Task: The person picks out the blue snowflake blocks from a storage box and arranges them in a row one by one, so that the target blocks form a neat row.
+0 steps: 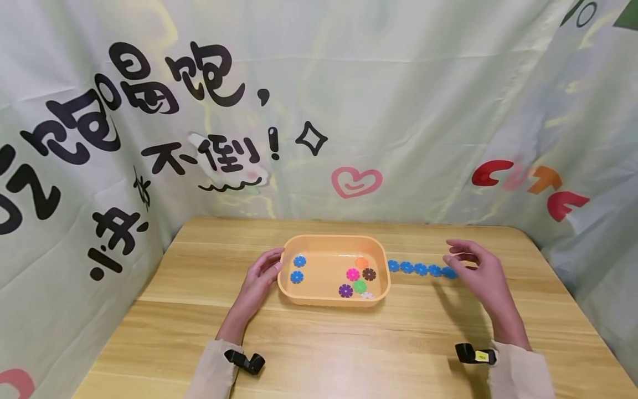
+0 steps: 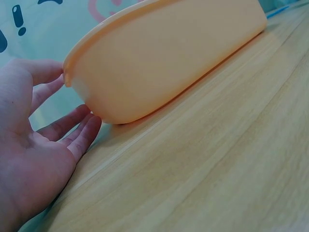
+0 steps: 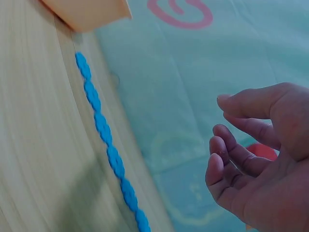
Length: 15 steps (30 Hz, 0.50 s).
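Note:
A peach-orange plastic tray stands on the table. My left hand touches its left end, fingers against the rim and outer wall in the left wrist view. Two blue snowflake discs lie inside at the left. Single orange, pink, brown, green, purple and white discs lie at the right. From the tray's right side runs a row of joined blue snowflake discs, seen edge-on as a chain in the right wrist view. Above its right end hovers my right hand, fingers loosely bent, holding nothing.
The wooden table carries the tray and the chain. Behind it hangs a pale printed curtain with black characters and a pink heart. A black wrist camera sits at the left cuff, another camera at the right.

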Each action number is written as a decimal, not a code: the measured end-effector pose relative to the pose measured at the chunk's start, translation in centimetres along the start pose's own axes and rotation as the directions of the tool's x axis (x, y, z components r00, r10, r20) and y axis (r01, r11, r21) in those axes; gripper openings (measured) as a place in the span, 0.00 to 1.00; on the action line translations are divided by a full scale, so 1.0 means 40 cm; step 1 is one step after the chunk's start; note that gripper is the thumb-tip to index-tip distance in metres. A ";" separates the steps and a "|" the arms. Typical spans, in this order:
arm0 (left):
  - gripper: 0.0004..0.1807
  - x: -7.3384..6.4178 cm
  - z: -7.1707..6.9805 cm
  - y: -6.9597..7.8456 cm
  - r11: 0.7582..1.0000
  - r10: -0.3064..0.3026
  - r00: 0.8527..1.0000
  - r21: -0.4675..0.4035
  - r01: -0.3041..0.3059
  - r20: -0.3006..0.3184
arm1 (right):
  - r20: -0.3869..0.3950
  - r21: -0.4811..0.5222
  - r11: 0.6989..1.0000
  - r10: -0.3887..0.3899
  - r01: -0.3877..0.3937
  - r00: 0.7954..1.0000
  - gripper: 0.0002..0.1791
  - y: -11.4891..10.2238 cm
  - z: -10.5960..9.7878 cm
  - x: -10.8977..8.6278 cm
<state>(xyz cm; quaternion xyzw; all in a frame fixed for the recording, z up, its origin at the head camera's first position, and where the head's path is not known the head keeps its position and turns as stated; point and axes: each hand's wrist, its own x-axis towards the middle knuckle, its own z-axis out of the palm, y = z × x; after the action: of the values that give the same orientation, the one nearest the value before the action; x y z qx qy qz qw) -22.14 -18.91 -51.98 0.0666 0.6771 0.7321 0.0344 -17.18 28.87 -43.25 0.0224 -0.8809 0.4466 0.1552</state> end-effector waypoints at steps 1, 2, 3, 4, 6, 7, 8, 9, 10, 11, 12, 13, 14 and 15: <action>0.22 0.000 0.000 0.000 1.000 0.001 1.000 -0.001 -0.001 0.000 | 0.009 -0.005 1.000 -0.009 0.009 1.000 0.22 -0.007 0.007 0.000; 0.22 0.000 0.000 0.000 1.000 0.002 1.000 0.000 -0.002 0.000 | 0.018 -0.003 1.000 -0.021 0.021 1.000 0.22 -0.012 0.014 0.001; 0.23 -0.001 0.000 0.001 1.000 0.003 1.000 -0.001 -0.003 0.001 | 0.028 0.000 1.000 -0.030 0.030 0.999 0.21 -0.019 0.021 0.001; 0.23 -0.001 0.000 0.001 1.000 0.003 1.000 0.001 -0.003 0.001 | 0.039 0.003 0.999 -0.038 0.037 0.999 0.21 -0.025 0.028 0.002; 0.23 -0.002 0.000 0.003 1.000 0.003 1.000 -0.001 -0.003 0.002 | 0.059 0.015 0.999 -0.050 0.049 0.997 0.21 -0.039 0.042 0.002; 0.23 -0.003 0.001 0.004 1.000 0.003 1.000 -0.003 -0.003 0.003 | 0.066 0.017 0.998 -0.054 0.053 0.996 0.21 -0.046 0.049 0.002; 0.23 -0.003 0.001 0.005 1.000 0.002 1.000 -0.006 -0.002 0.003 | 0.074 0.016 0.998 -0.057 0.056 0.996 0.21 -0.053 0.056 0.002; 0.23 -0.003 0.002 0.006 1.000 0.002 1.000 -0.009 -0.002 0.004 | 0.080 0.017 0.998 -0.056 0.055 0.995 0.21 -0.063 0.062 0.002; 0.22 -0.004 0.002 0.005 1.000 0.001 1.000 -0.009 -0.001 0.001 | 0.090 0.019 0.998 -0.056 0.055 0.994 0.21 -0.071 0.070 0.002; 0.22 -0.005 0.002 0.004 1.000 -0.001 1.000 -0.011 0.001 -0.001 | 0.099 0.020 0.998 -0.059 0.057 0.993 0.21 -0.079 0.078 0.002; 0.22 -0.006 0.002 0.004 1.000 0.000 1.000 -0.010 0.000 -0.002 | 0.107 0.023 0.998 -0.059 0.057 0.993 0.21 -0.087 0.085 0.001; 0.22 -0.006 0.001 0.004 1.000 0.002 1.000 -0.009 -0.002 0.000 | 0.115 0.027 0.998 -0.060 0.058 0.992 0.21 -0.096 0.093 0.001; 0.22 -0.006 0.001 0.004 1.000 0.004 1.000 -0.009 -0.004 0.000 | 0.123 0.034 0.998 -0.065 0.062 0.990 0.20 -0.104 0.101 0.000; 0.22 -0.006 0.001 0.004 1.000 0.006 1.000 -0.007 -0.006 0.000 | 0.132 0.048 0.997 -0.070 0.064 0.989 0.20 -0.112 0.109 0.000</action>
<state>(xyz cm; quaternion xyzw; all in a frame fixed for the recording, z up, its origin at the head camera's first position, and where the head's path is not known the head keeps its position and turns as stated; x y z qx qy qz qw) -21.91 -18.90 -51.83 0.0683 0.6743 0.7346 0.0325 -17.47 22.72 -42.15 0.0853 -0.8782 0.4576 0.1105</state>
